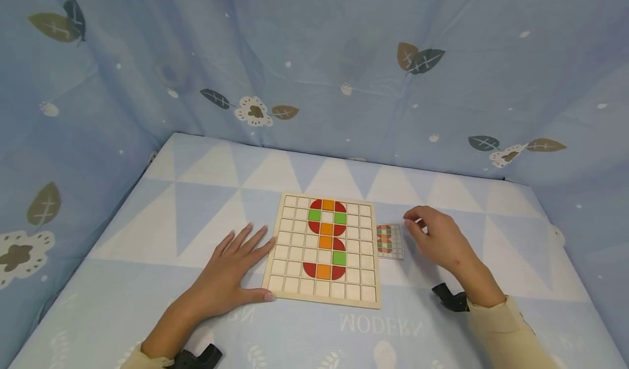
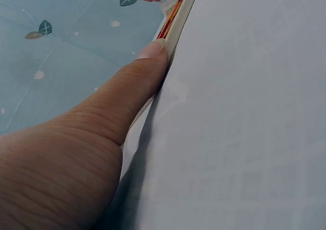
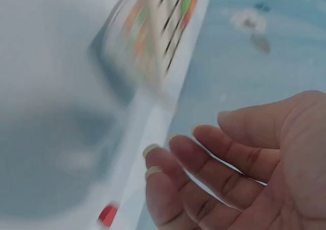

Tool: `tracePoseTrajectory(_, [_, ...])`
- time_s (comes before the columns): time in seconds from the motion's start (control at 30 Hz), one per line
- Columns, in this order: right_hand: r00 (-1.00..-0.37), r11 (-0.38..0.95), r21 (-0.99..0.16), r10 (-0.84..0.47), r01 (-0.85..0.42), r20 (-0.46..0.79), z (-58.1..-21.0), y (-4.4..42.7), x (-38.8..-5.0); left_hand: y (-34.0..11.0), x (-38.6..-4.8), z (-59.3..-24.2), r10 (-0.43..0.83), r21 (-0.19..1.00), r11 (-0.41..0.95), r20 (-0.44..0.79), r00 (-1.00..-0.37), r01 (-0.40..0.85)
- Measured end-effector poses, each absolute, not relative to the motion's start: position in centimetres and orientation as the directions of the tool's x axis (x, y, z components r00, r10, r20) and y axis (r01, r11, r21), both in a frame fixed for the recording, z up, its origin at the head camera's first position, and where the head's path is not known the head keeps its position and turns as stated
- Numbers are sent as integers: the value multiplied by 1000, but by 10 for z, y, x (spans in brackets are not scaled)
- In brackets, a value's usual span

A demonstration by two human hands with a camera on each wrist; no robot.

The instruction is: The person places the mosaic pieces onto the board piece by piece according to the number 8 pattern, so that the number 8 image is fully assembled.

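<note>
A square wooden grid board [image 1: 303, 255] lies on the table with plain squares and red, orange and green pieces forming a figure down its middle. My left hand [image 1: 223, 281] lies flat beside it with fingers spread. In the left wrist view the thumb [image 2: 127, 84] touches the board's edge. Against the board's right side lies a small pattern card [image 1: 396, 243] printed with a coloured grid. Just right of that card hovers my right hand [image 1: 439, 238], its fingers loosely bent. No thing shows between those fingers in the right wrist view.
A pale blue and white triangle-patterned cloth [image 1: 211, 238] covers the table. Blue leaf-print curtains [image 1: 319, 47] rise at the back and sides. In the right wrist view a small red thing [image 3: 108, 215] appears blurred near the lower edge.
</note>
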State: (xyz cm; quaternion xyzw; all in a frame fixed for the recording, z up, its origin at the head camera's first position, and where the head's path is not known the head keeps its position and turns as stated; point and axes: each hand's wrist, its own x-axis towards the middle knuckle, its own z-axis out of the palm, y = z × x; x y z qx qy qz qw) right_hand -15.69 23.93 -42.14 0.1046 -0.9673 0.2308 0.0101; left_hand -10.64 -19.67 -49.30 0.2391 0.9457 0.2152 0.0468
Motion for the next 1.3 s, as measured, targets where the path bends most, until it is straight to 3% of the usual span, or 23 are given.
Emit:
tracePoseTrajectory(0.3, [-991, 920, -366, -130, -137, 43, -430, 270, -174, -197, -106, -491, 475, 442, 787, 14, -880, 431])
tracePoseTrajectory(0.47, [-994, 937, -341, -96, -74, -46, -435, 279, -184, -197, -105, -491, 477, 439, 786, 17, -879, 435])
tracePoseTrajectory(0.6, [-988, 936, -349, -100, -53, -116, -438, 287, -190, -197, -105, -490, 481, 435, 784, 24, -877, 442])
tracePoseTrajectory(0.97, [-984, 907, -419, -104, -35, -142, -444, 294, -202, -198, -104, -493, 474, 443, 787, 13, -880, 430])
tracePoseTrajectory(1.3, [-963, 891, -451, -73, 54, -260, -434, 301, -209, -198, -107, -494, 478, 443, 784, 17, -878, 435])
